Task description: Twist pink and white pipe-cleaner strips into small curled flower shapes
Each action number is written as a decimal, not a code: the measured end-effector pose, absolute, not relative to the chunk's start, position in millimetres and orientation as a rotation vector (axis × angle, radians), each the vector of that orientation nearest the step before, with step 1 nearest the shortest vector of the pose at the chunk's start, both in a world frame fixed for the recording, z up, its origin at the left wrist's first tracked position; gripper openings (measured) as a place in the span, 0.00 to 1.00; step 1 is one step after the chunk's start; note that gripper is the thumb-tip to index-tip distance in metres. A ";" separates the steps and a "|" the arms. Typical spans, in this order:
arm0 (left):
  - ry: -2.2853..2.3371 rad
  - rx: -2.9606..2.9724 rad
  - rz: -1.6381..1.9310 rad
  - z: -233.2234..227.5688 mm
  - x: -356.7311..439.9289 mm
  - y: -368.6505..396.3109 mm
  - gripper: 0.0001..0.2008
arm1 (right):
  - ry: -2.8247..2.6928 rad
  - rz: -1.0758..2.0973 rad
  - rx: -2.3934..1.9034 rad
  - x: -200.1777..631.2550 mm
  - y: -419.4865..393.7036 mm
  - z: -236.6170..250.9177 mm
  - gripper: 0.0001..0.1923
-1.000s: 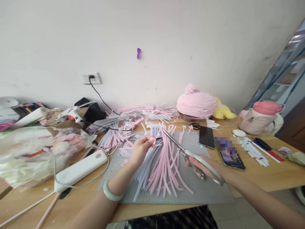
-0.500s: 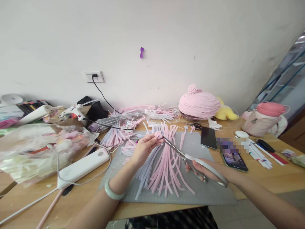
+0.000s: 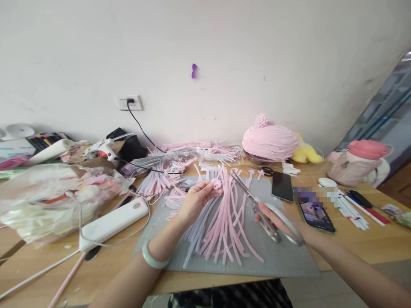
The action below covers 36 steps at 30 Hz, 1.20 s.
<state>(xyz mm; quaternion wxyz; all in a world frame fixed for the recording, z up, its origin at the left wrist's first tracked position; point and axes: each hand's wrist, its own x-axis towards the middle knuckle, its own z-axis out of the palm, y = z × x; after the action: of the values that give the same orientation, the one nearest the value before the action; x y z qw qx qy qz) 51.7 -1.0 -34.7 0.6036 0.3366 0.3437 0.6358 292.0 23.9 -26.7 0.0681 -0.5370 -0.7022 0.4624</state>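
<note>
Between thumb and fingers of my left hand [image 3: 199, 197] is a small round pink fuzzy piece [image 3: 216, 184], rolled or coiled in look. My right hand [image 3: 271, 220] grips a pair of scissors [image 3: 255, 203] by the handles. The blades point up and to the left, slightly apart, and their tips are clear of the pink piece. Under both hands, long pink pipe cleaners [image 3: 224, 239] fan out on a grey cutting mat [image 3: 282, 261], with pale lilac pipe cleaners [image 3: 195, 239] beside them.
A white power strip [image 3: 114, 222] and a plastic bag of scraps [image 3: 61, 201] lie left. Behind are bundled pipe cleaners [image 3: 157, 182], a hot glue gun [image 3: 107, 149] and a large pink fuzzy dome [image 3: 269, 143]. Two phones [image 3: 282, 187], several markers [image 3: 355, 211] and a pink-lidded jug [image 3: 356, 162] stand right.
The scissors have drawn back to the right, away from the pink piece, and their blades have parted a little. My left hand still holds the piece, now turned more toward the camera.
</note>
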 end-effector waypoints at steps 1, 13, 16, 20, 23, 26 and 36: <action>0.792 0.783 1.462 -35.2 52.2 -1.2 0.10 | -2.125 1.242 -1.704 290.0 28.3 -26.3 0.33; 0.736 0.648 1.505 -40.7 69.4 -8.2 0.09 | -2.460 0.096 -1.632 258.4 42.8 -43.6 0.16; 0.716 0.586 1.543 -40.3 74.5 -8.3 0.06 | -2.310 0.046 -1.241 238.9 27.4 -30.5 0.11; 0.700 0.548 1.547 -41.4 79.3 -9.0 0.04 | -2.190 0.041 -0.917 211.7 16.4 -19.4 0.07; 0.708 0.509 1.531 -44.1 79.4 -9.2 0.03 | -2.179 -0.014 -0.852 201.5 20.8 -23.7 0.07; 0.720 0.500 1.516 -47.1 76.9 -7.8 0.02 | -2.212 -0.059 -0.768 200.6 28.2 -31.6 0.09; 0.709 0.524 1.426 -46.0 69.7 -6.2 0.02 | -2.243 0.010 -0.471 213.7 43.7 -37.9 0.11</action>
<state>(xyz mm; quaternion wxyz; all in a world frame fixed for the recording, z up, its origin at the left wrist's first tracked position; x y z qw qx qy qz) 69.7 -6.2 -46.0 0.6688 0.2322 0.3143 0.6324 213.7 43.7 -37.9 0.4123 -0.1873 -0.8916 0.0041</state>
